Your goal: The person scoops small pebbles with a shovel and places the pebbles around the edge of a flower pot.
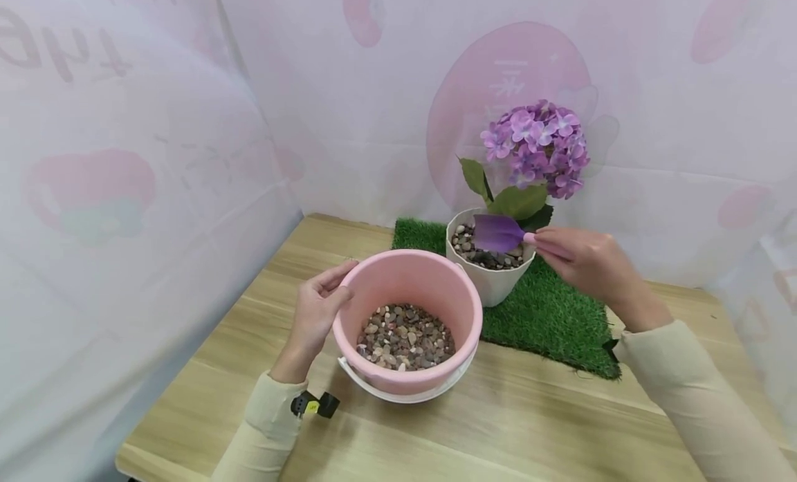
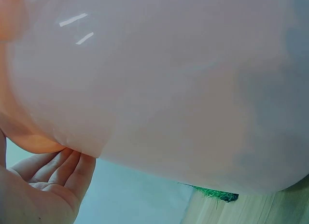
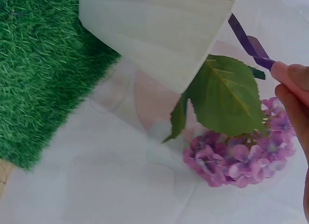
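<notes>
My left hand (image 1: 315, 314) grips the rim of a pink bucket (image 1: 406, 261) at its left side, the thumb lying at the rim. Small mixed pebbles (image 1: 407, 337) cover the bucket's bottom. In the left wrist view, the fingers (image 2: 72, 173) reach under the bucket's lip. My right hand (image 1: 582, 257) holds a toy shovel (image 1: 498, 233) by its pink handle. The shovel's purple blade tilts over a white flowerpot (image 1: 495, 286) that has pebbles (image 1: 463, 243) inside. Purple hydrangea flowers (image 1: 538, 146) with green leaves (image 1: 518, 202) rise from this pot.
The pot stands on a green artificial turf mat (image 1: 554, 323) on a wooden table (image 1: 249, 371). A white handle (image 1: 407, 399) hangs along the bucket's near side. Pale printed curtains (image 1: 349, 122) enclose the table at the back and left.
</notes>
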A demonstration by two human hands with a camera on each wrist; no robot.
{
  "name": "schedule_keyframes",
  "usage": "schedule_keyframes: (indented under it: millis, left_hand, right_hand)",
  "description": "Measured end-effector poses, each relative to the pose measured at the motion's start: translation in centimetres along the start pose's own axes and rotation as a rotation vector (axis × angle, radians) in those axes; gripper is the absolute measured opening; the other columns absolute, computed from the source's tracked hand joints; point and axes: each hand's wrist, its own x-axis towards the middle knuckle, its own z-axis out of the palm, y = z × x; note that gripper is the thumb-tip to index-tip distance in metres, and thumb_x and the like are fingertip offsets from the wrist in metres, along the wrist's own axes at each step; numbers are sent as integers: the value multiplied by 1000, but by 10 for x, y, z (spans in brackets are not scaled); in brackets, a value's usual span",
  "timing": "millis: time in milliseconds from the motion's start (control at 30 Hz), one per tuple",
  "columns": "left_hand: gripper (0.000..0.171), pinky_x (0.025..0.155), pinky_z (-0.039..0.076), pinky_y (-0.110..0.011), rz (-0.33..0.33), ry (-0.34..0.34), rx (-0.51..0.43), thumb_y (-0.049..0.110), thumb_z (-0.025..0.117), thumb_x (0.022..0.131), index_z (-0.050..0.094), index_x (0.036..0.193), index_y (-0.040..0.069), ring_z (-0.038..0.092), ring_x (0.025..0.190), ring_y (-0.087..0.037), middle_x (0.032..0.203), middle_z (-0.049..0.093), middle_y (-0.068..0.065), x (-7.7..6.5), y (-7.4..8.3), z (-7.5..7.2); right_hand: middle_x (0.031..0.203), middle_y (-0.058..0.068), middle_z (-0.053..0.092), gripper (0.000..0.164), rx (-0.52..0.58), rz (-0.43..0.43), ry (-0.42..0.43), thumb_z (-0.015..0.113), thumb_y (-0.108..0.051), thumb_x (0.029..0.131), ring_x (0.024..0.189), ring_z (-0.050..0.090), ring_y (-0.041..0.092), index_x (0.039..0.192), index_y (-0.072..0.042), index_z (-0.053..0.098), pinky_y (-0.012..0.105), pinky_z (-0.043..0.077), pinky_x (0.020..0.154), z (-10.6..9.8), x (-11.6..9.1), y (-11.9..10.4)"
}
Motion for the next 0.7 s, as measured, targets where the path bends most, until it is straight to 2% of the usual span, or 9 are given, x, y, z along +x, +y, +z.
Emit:
schedule_keyframes:
  millis: [100, 267, 467, 700]
  left_hand:
    - [48, 93, 64, -25, 0, -4, 4, -8, 60, 91, 67, 137, -4, 72, 118, -17, 141, 68, -23, 1, 0, 0]
    - [47, 92, 64, -23, -4, -8, 6, -8, 60, 91, 67, 137, -4, 73, 117, -15, 141, 67, -23, 2, 0, 0]
    - [47, 91, 64, -22, -6, -6, -5, -8, 60, 90, 66, 137, -5, 73, 111, -6, 140, 67, -25, 2, -1, -1]
    - [48, 92, 64, -25, 4, -9, -18, -8, 59, 90, 66, 137, -5, 73, 112, -10, 140, 67, -25, 2, -2, -1]
  right_hand:
    - [98, 15, 82, 52, -28, -29, -11, 46, -37, 112, 81, 79, 33, 104, -1, 82, 40, 65, 70, -6, 4, -3]
    - [97, 14, 82, 47, -61, -109, 6, 49, -33, 112, 80, 80, 31, 105, 0, 82, 37, 66, 68, -14, 12, -10]
    - [95, 13, 82, 41, -5, -119, 33, 54, -30, 110, 77, 79, 31, 105, -1, 82, 37, 64, 67, -21, 26, -24]
    - [95, 12, 83, 40, 11, -150, 25, 55, -30, 110, 78, 80, 29, 104, -2, 83, 37, 65, 69, -30, 43, -42]
